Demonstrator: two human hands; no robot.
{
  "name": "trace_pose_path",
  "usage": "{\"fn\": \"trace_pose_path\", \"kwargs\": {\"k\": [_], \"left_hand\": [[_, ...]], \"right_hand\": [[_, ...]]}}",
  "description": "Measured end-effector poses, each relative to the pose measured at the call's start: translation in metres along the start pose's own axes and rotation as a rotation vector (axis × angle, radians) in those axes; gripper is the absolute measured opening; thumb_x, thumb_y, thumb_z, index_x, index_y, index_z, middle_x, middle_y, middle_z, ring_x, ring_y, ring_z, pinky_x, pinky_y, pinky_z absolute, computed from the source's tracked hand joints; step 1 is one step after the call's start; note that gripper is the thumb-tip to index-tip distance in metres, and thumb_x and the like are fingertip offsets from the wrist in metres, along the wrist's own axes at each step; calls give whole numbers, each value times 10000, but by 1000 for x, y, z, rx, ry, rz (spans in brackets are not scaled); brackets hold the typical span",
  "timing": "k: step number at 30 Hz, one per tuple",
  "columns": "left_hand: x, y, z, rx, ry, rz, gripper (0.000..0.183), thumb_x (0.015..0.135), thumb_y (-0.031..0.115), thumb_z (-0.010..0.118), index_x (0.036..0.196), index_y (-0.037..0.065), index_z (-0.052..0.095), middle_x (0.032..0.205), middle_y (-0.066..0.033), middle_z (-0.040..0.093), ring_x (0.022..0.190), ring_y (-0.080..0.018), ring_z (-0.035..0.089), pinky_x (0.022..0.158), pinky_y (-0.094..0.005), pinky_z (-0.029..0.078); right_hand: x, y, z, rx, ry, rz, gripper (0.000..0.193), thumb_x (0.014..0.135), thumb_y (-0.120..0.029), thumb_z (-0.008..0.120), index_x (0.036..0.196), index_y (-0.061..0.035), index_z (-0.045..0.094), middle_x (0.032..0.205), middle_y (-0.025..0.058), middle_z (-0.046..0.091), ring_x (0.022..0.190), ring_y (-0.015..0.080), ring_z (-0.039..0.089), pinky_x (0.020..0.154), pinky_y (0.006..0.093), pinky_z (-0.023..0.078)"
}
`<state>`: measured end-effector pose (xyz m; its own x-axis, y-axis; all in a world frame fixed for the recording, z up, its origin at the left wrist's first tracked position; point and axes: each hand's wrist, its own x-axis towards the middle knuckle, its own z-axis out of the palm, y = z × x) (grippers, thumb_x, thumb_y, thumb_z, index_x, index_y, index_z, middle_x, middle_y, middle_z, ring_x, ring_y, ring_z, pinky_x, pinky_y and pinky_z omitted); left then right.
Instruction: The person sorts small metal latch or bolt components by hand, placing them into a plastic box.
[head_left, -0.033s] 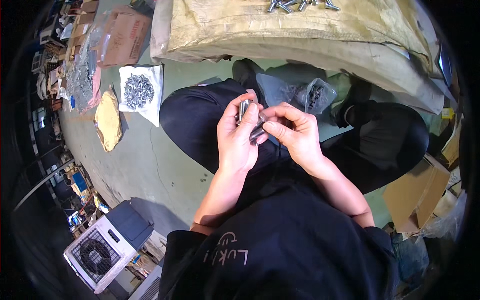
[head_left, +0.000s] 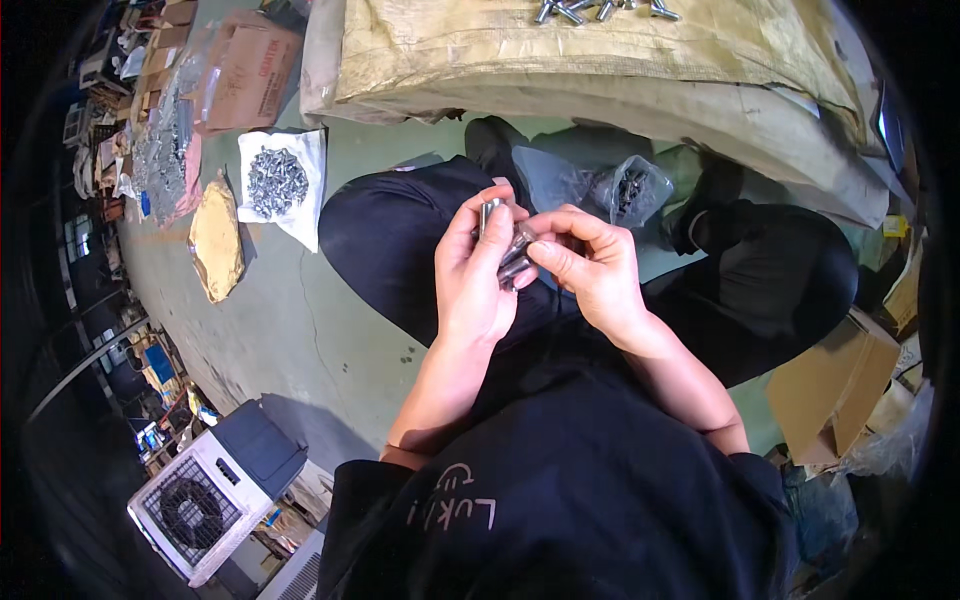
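Note:
Above my lap, my left hand (head_left: 473,270) is closed around several shiny metal cylindrical pieces (head_left: 514,262), one of them standing up between its thumb and fingers. My right hand (head_left: 590,265) meets it from the right, with thumb and forefinger pinched on the end of one piece. The fingers partly hide the pieces, so their full shape cannot be made out. Just beyond my hands, between my legs, lies a clear plastic bag (head_left: 640,190) with dark metal parts inside.
Several bolts (head_left: 560,12) lie on a yellowish sack-covered stack (head_left: 600,50) ahead. On the floor at left are a white sheet (head_left: 302,222) heaped with small metal parts, a yellow slab-like piece (head_left: 217,240) and a cardboard box (head_left: 250,75). An air cooler (head_left: 205,500) stands lower left; an open carton (head_left: 830,390), right.
My left fingers and thumb have shifted very slightly around the metal pieces. Everything else looks the same.

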<state>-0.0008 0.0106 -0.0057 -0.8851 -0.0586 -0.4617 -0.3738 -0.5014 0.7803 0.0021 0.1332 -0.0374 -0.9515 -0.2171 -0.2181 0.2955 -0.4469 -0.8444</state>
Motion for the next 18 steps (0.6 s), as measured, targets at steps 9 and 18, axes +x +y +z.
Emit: {"fn": "trace_pose_path", "kwargs": {"k": [9, 18], "left_hand": [[-1, 3, -5, -174, -72, -165, 343, 918, 286, 393, 1089, -2, 467, 913, -94, 558, 665, -128, 527, 455, -228, 375], [-7, -6, -5, 60, -148, 76, 370, 921, 290, 384, 1128, -3, 470, 968, -110, 556, 653, -98, 525, 470, -196, 391]], "right_hand": [[6, -1, -16, 546, -9, 192, 184, 789, -187, 565, 896, -38, 553, 754, 57, 576, 595, 108, 518, 477, 202, 385], [1, 0, -7, 131, -44, 71, 200, 752, -170, 673, 843, -43, 547, 726, -29, 517, 626, 29, 454, 554, 162, 364]]}}
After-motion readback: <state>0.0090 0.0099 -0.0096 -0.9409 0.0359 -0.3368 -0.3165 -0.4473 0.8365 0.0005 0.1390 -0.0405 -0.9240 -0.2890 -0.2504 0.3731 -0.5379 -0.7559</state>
